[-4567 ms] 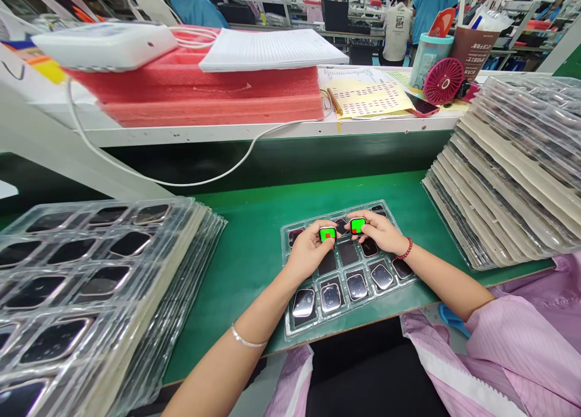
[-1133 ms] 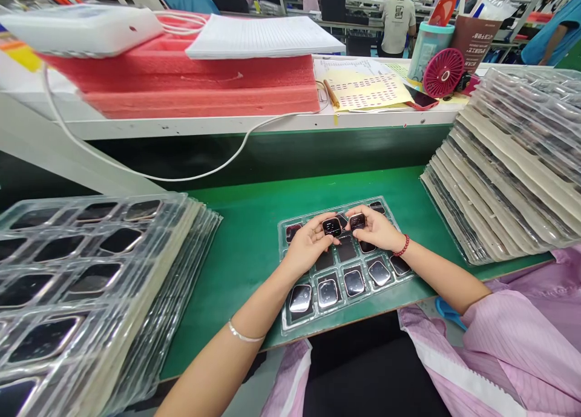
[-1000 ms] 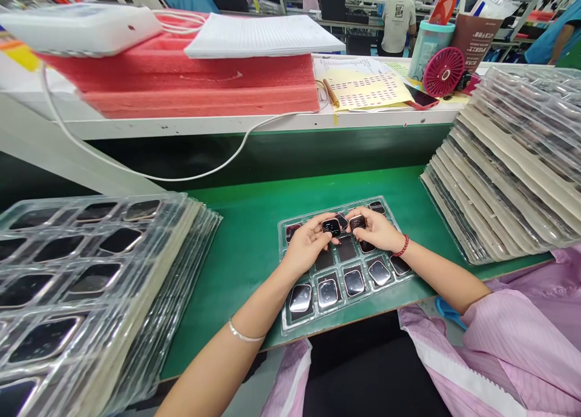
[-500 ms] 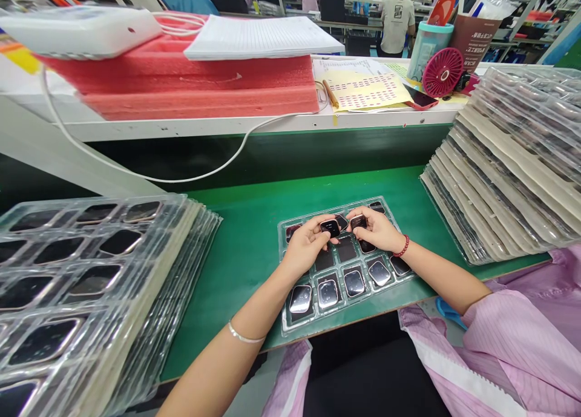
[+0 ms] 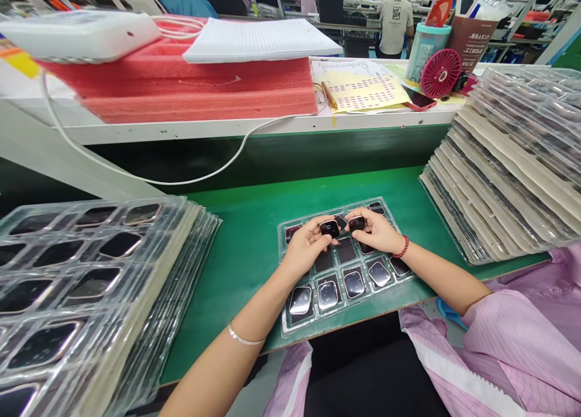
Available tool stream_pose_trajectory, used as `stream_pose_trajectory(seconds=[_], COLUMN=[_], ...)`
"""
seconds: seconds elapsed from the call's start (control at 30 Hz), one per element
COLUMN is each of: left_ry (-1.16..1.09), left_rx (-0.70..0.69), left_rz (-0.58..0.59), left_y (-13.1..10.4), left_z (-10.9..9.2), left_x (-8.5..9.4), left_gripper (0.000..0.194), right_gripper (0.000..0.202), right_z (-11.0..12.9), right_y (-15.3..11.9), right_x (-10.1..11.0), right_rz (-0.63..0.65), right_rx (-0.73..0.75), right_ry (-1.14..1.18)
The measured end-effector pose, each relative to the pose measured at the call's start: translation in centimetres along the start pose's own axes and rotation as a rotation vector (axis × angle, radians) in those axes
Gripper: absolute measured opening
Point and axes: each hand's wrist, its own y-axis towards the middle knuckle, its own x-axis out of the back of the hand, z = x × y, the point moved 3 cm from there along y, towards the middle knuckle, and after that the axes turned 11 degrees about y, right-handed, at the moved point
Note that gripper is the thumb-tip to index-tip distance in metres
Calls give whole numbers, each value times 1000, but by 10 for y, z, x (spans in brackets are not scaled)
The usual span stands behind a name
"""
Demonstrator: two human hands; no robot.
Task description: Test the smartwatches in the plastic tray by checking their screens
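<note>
My left hand pinches a smartwatch without a strap, its dark rounded-square face turned up toward me. A second smartwatch sits in the fingers of my right hand, close beside the first. Both hands are over a clear plastic tray on the green work surface. Watch cases of the same kind lie in the tray's front pockets, among them a shiny watch case. Two middle pockets, one of them a dark pocket, hold no watch. My hands partly cover the back rows.
At the left stands a stack of filled watch trays; a taller stack of trays leans at the right. Behind, a shelf carries red foam blocks, papers, a phone and a small fan. A white cable droops below it.
Both hands stay nearly in place, each still holding its smartwatch. My right thumb has shifted slightly, showing more of the watch face. The view has moved very little.
</note>
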Motion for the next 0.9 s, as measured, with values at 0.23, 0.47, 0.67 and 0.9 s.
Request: stream_pose_trajectory(seconds=[0.23, 0.47, 0.67, 0.9], left_ry=[16, 12, 41, 13], left_rx=[0, 21, -11, -6], left_rz=[-17, -12, -29, -24], left_y=[0, -1, 0, -1], left_z=[-1, -3, -1, -1], left_x=[1, -1, 2, 2], left_gripper=[41, 42, 40, 42], right_gripper=[29, 30, 26, 34], right_z=[2, 3, 0, 0], right_y=[0, 0, 0, 0], right_x=[1, -1, 0, -2], right_rz=[-14, -2, 20, 13], right_rx=[33, 23, -59, -51], right_ry=[-46, -39, 112, 123])
